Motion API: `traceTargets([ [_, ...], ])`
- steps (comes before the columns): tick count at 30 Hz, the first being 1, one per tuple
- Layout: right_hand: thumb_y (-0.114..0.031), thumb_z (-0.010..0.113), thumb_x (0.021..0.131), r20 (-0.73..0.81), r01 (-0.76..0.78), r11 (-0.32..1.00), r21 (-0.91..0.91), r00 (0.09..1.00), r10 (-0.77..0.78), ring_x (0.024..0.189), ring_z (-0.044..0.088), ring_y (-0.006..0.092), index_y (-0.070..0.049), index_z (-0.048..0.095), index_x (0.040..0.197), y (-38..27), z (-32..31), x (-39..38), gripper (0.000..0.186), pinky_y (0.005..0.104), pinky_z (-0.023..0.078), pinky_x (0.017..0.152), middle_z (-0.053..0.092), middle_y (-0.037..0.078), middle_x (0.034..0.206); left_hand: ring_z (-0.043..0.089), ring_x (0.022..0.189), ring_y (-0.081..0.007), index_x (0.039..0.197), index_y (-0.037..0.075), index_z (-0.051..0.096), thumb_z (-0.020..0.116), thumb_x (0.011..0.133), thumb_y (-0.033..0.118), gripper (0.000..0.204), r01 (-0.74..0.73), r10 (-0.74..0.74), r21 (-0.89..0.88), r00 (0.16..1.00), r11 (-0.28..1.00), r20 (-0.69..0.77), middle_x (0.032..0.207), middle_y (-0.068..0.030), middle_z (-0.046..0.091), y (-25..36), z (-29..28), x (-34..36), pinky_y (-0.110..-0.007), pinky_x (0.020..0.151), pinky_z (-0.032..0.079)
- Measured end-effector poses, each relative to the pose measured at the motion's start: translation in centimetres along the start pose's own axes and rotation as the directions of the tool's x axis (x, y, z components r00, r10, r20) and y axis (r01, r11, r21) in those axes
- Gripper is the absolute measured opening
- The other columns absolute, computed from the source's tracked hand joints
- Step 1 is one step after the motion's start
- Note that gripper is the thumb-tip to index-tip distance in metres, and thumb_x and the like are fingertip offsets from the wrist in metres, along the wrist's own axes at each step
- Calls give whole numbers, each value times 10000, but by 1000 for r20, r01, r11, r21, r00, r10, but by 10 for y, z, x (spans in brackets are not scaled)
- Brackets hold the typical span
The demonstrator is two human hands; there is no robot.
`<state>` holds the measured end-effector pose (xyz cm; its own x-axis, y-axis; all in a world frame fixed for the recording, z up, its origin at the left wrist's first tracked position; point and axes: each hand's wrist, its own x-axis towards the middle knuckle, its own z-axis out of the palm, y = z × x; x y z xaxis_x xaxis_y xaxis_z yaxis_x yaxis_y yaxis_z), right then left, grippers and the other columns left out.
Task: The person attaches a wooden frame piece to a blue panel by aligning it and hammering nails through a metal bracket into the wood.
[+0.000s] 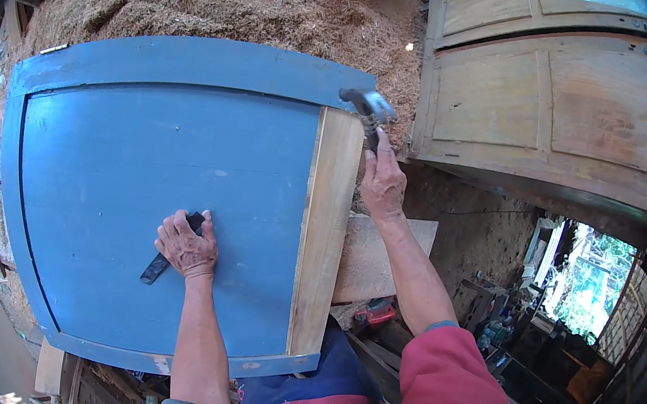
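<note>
Holding hammer (pixel 369 120) near blue panel (pixel 142 154)

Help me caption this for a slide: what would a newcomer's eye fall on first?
The big blue panel across the middle, with a strip of bare wood along its right side, stands out first. Next come the blurred hammer in the right hand near its upper right corner and the dark flat tool in the left hand, over the blue.

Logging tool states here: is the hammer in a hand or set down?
In hand: the right hand grips the hammer, its head jutting out past the hand.
</note>
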<state>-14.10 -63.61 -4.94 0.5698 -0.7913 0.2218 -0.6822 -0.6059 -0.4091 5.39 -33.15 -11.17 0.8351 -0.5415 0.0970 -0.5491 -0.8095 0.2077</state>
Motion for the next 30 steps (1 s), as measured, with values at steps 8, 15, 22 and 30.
traceTargets([
  [8,-103,585,962,107,-73,997,12,992,72,920,678,427,-96,491,1457,17,6,-8,504,502,535,769,681,241,1049,526,1005,-301,1140,154,496,667,913,449,409,23,-23,5,999,1000,48,1036,-69,546,6,-4,-4,-466,854,374],
  [15,-245,609,998,301,-566,768,300,820,487,716,634,242,-46,564,1347,1,-39,-79,405,362,526,709,664,144,866,550,997,-314,1136,148,523,671,905,490,439,-7,7,-5,999,1000,-38,1022,-71,562,0,-3,-1,-469,828,386],
  [22,-371,667,954,386,-557,814,-164,723,572,803,695,371,-92,670,1114,90,-96,-255,321,444,529,715,689,187,846,550,1037,-278,1121,201,546,675,879,567,458,-12,12,20,999,1000,-40,1063,-43,578,-8,9,-6,-464,865,379],
  [30,-352,689,917,186,-28,908,-418,976,116,926,638,385,-42,613,1273,100,-111,-305,478,456,513,821,651,190,1006,560,1181,-319,1164,176,617,628,882,659,560,5,-5,41,1000,999,-11,1200,-76,630,-8,13,-3,-484,987,389],
])
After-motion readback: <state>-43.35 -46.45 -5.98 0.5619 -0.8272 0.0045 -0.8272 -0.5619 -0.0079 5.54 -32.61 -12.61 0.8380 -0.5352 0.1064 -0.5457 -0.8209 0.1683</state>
